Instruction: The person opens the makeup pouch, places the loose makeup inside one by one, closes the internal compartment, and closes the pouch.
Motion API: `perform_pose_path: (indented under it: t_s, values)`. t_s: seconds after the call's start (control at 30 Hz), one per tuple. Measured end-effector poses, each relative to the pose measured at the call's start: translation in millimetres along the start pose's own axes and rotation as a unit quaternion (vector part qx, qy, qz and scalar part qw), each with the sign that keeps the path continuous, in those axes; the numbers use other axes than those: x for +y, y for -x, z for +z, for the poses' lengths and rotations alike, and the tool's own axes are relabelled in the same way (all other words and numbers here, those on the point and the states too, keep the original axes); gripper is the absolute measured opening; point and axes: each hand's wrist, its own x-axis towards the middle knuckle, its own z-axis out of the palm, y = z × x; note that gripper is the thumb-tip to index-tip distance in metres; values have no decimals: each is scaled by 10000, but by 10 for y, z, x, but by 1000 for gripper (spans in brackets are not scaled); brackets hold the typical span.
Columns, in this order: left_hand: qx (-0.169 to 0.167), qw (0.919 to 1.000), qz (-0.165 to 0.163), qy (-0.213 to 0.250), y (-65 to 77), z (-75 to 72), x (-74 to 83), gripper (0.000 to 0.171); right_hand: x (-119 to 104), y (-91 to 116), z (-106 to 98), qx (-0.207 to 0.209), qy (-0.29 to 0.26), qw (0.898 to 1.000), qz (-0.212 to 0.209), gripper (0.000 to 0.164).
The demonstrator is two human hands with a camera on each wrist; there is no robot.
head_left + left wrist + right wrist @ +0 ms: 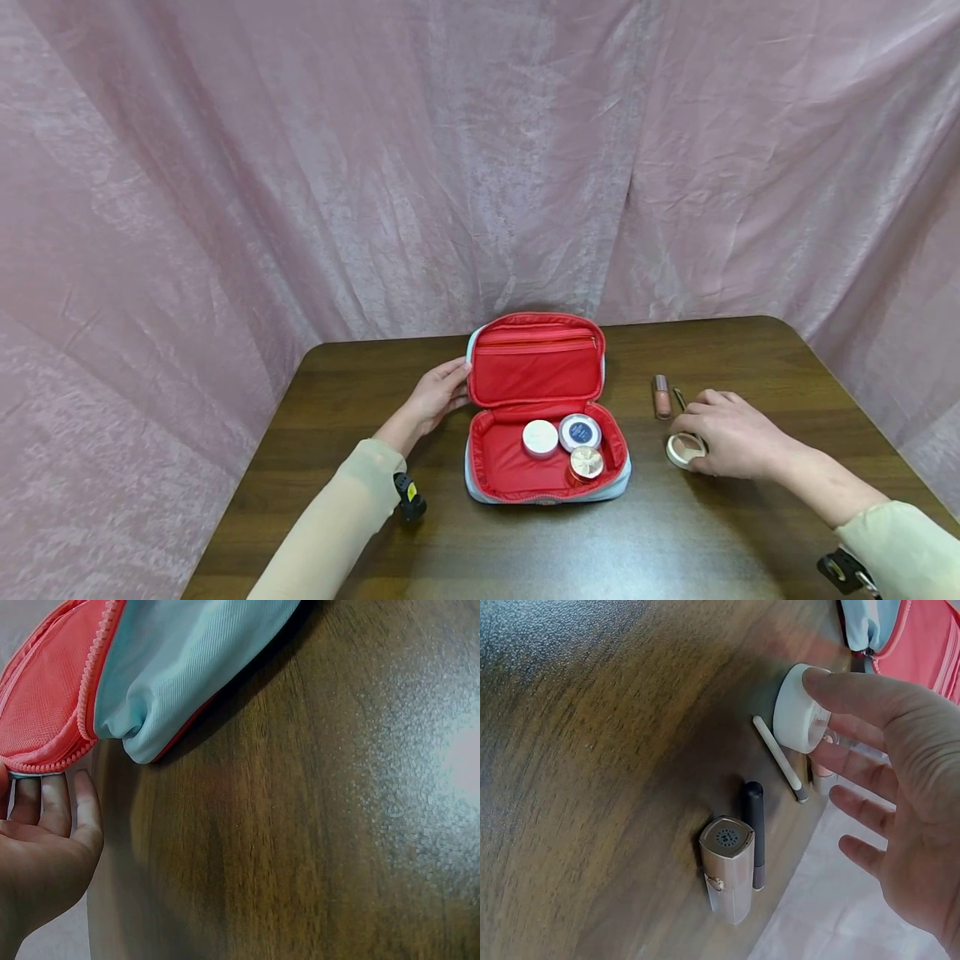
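Note:
A light-blue makeup bag (480, 492) with red lining lies unzipped on the table, its lid raised. My left hand (438, 396) holds the left edge of the lid, thumb on the inner side and fingers behind, as the left wrist view shows too. Inside the bag stand a white-lidded jar (540, 437), a round container with a dark blue label (581, 432) and a gold-lidded jar (587, 463). To the right of the bag, my right hand (731, 437) pinches a round white container (799, 709) between thumb and fingers, just above or on the table; contact is unclear.
Near my right hand lie a lip gloss tube (662, 397), a thin white stick (778, 756), a black stick (756, 832) and a squarish pinkish-gold tube (729, 874). The wooden table (360, 375) ends at a pink curtain (480, 167).

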Motion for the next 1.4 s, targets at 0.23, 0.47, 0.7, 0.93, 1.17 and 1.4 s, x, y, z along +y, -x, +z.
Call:
perform_pose_path:
  t_s: [0.23, 0.47, 0.7, 0.93, 1.17, 1.4]
  values:
    - [-102, 9999, 40, 36, -5, -6, -10, 44, -7, -2, 8, 44, -21, 10000, -47, 34]
    - [-64, 10000, 37, 3, -1, -5, -11, 44, -22, -9, 20, 92, -67, 9999, -20, 32]
    - [-1, 10000, -16, 20, -3, 7, -4, 41, -39, -56, -116, 251, -128, 9996, -23, 33]
    - [-13, 10000, 14, 0, -4, -7, 0, 44, -57, -159, -389, 536, -205, 9983, 61, 41]
    - [31, 10000, -62, 1, -4, -12, 4, 43, -83, -277, -596, 812, -150, 9965, -124, 41]
    - [2, 10000, -52, -9, -9, -15, 9, 42, -159, -439, -777, 1153, -76, 9923, -447, 38]
